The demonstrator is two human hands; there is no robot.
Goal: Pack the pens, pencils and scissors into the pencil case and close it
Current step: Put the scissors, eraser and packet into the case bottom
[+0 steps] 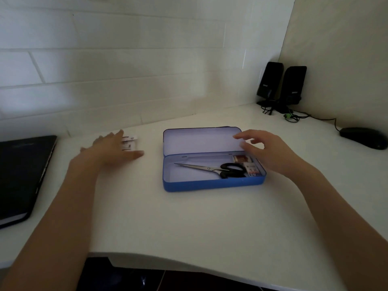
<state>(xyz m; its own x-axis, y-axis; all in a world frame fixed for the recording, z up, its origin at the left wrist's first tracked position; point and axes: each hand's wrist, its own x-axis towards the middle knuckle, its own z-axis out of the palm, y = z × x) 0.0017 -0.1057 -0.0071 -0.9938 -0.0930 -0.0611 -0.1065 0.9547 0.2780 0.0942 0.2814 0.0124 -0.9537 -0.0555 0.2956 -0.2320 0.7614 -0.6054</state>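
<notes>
A blue pencil case (212,183) lies open on the white desk, its lid (199,141) leaning back. Inside lie black-handled scissors (218,170) and small boxes (251,166) at the right end, one marked 2B. My right hand (266,152) hovers over the case's right end, fingers spread, holding nothing. My left hand (111,150) is flat over small white labelled items (129,141) left of the case, partly covering them; I cannot tell if it touches them.
A black laptop or folder (23,175) lies at the left edge. Two black speakers (281,85) with cables stand in the back right corner, a black mouse (363,137) to their right. The desk's front edge curves near me.
</notes>
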